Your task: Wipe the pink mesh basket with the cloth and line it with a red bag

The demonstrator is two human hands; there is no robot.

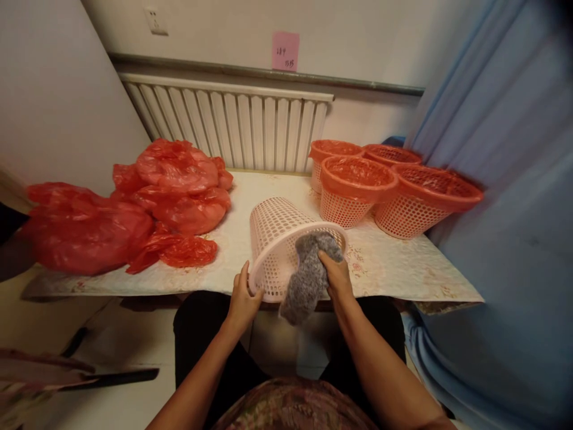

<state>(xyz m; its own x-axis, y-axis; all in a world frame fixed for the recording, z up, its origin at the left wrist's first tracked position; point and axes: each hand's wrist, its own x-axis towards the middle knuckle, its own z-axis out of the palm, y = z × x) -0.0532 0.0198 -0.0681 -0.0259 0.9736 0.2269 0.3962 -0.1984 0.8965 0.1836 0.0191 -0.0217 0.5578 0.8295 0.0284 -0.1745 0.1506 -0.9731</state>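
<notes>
A pale pink perforated basket [273, 233] lies tipped on its side on the table, its mouth facing me. My left hand [245, 301] grips its rim at the lower left, thumb inside and fingers outside. In my right hand [336, 276] is a grey cloth [307, 283], pressed at the basket's rim on the right and hanging down across the opening. Part of the basket's inside is hidden behind the cloth.
Several baskets lined with red bags [358, 206] stand at the back right of the flowered table [250, 182]. Red plastic bags [179, 203] are heaped at the left. Behind are a radiator [242, 125] and wall; a blue curtain [505, 179] hangs at the right.
</notes>
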